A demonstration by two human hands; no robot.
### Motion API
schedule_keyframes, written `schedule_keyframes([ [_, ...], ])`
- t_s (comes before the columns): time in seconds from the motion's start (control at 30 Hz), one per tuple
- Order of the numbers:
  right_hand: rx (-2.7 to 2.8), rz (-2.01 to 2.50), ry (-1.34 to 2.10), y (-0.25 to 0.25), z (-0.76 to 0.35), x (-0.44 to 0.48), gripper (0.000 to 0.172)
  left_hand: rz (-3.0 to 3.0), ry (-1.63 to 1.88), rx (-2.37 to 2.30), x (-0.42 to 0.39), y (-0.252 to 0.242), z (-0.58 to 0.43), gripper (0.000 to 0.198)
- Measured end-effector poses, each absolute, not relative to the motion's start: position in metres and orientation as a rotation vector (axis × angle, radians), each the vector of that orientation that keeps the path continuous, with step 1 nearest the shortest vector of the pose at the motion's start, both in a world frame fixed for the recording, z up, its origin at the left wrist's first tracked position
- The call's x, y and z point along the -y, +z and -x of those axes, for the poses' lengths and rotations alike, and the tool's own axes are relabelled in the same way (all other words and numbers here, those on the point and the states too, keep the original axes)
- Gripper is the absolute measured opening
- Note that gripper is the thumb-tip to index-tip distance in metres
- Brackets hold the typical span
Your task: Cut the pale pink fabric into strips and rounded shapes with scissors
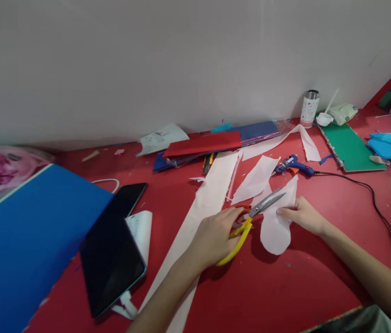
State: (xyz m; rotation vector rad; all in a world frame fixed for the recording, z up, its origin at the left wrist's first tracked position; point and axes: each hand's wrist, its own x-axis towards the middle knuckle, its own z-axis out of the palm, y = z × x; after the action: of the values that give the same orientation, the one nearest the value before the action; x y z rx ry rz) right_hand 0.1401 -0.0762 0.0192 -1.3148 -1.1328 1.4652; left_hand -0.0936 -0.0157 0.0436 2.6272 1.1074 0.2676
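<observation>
My left hand (218, 236) is closed around the yellow handles of a pair of scissors (239, 240). The blades point up and to the right, slightly parted, across a pale pink paper piece (276, 231) with a rounded lower end. My right hand (302, 215) pinches the right edge of that paper between thumb and fingers, just right of the blades. Another pale pink scrap (256, 179) lies behind the scissors. A long pale strip (209, 199) runs across the red table beneath my left forearm.
Behind the hands are a blue glue gun (297, 165) with a black cord, and red and blue sheets (202, 144). A green board (353, 148) and a bottle (309, 108) stand back right. On the left are a tablet (114, 254), a phone (133, 196) and a blue board (36, 240).
</observation>
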Motion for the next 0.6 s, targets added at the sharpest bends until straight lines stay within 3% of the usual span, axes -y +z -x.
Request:
schedule_keyframes([
  [0.6, 1.097, 1.285, 1.506, 0.0172, -0.1416, 0.0767, 0.023, -2.665, 0.279, -1.087, 0.0154, 0.0438, 0.0935, 0.031],
])
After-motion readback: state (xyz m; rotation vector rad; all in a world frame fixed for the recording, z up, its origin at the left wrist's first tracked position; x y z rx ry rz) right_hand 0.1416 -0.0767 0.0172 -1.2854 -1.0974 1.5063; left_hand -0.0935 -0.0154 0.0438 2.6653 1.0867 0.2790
